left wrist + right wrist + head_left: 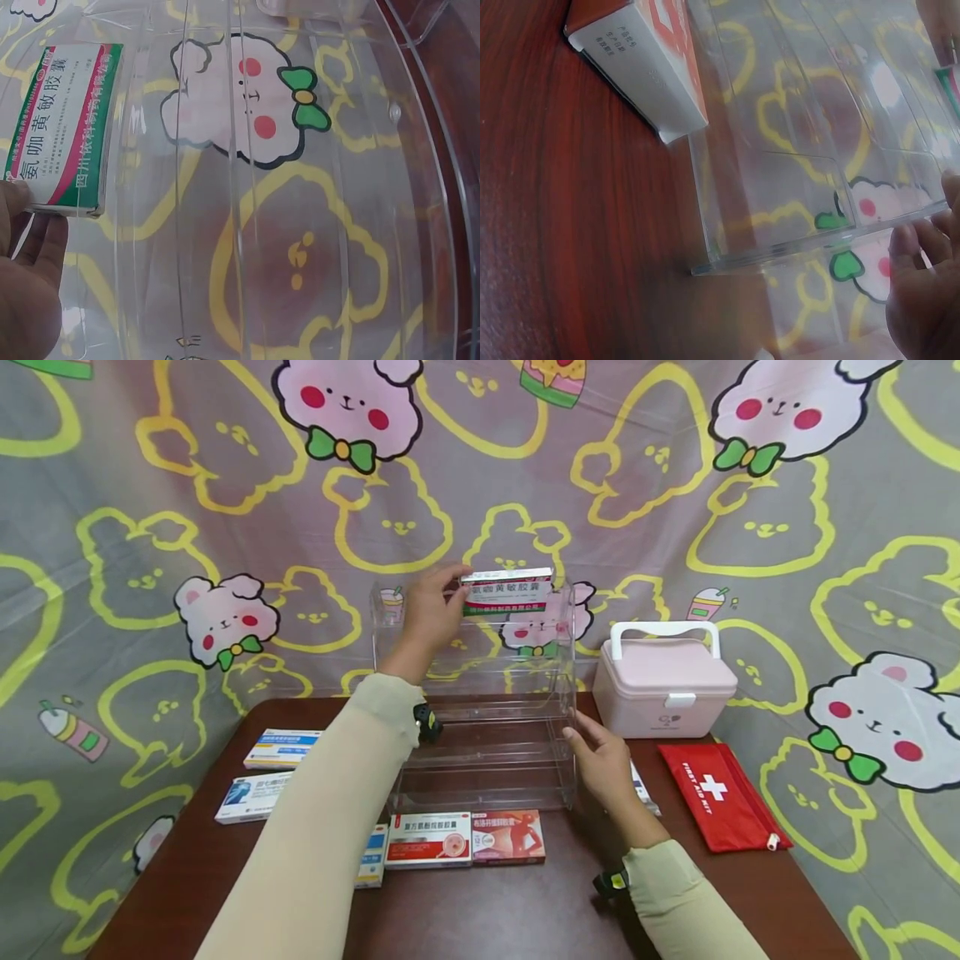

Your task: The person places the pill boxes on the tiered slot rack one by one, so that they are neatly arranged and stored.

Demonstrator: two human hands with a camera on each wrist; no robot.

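Note:
My left hand (435, 614) pinches a green, white and red medicine box (508, 592) by its left end. The box is held at the top tier of a clear plastic tiered rack (487, 768), its printed face toward me. In the left wrist view, the fingers (51, 244) lie at the lower end of the medicine box (64, 127). My right hand (606, 768) holds the rack's right side edge, thumb toward the front. The right wrist view shows that hand (926, 285) against the side of the clear rack (780, 247).
In front of the rack lie a red-and-white box (429, 841), an orange-pink box (508, 837) and a partly hidden blue-and-yellow box (371, 858). Two more boxes lie at the left, including a white one (251, 797). A pink handled case (663, 689) and red first aid pouch (720, 797) are right.

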